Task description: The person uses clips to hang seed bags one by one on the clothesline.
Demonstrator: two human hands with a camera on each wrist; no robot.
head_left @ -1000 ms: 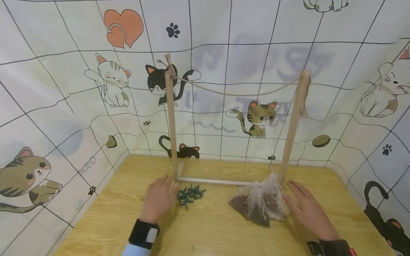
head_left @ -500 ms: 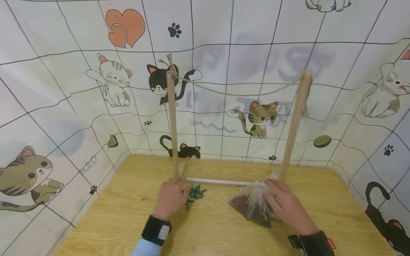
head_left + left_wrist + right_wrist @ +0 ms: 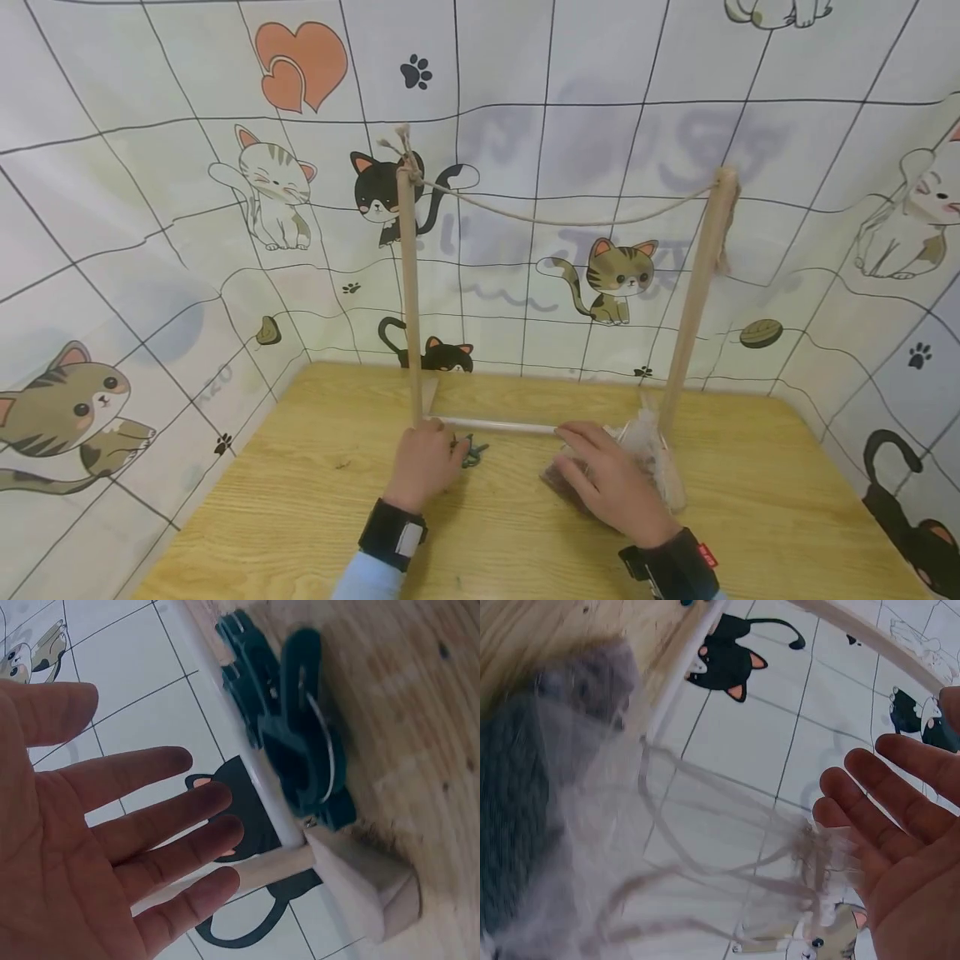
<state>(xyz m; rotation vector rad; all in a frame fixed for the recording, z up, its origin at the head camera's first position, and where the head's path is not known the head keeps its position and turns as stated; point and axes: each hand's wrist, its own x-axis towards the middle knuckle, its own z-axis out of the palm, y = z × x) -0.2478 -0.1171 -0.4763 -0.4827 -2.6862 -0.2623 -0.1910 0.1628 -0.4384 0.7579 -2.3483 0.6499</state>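
My left hand [image 3: 426, 465] hovers over several dark green clothespins [image 3: 474, 451] by the foot of the left wooden post, partly covering them. In the left wrist view its fingers [image 3: 172, 802] are spread and hold nothing, with the clothespins [image 3: 300, 742] beyond them. My right hand [image 3: 611, 483] is above the sheer drawstring bags [image 3: 639, 442] and hides part of them. Dark contents show through one bag [image 3: 510, 817] in the right wrist view. The right fingers [image 3: 885, 817] are extended there near the bag's gathered top; whether they touch it I cannot tell.
A wooden frame stands behind the hands, with a left post [image 3: 409, 292], a right post [image 3: 701, 292] and a white rod [image 3: 498, 425] low between them. A slack string [image 3: 555, 222] joins the post tops. The wood-grain table [image 3: 315, 483] meets cat-patterned walls.
My left hand has moved right, from beside the clothespins to over them. My right hand has travelled left, from the bags' right side to above them. The bags and the frame stay put.
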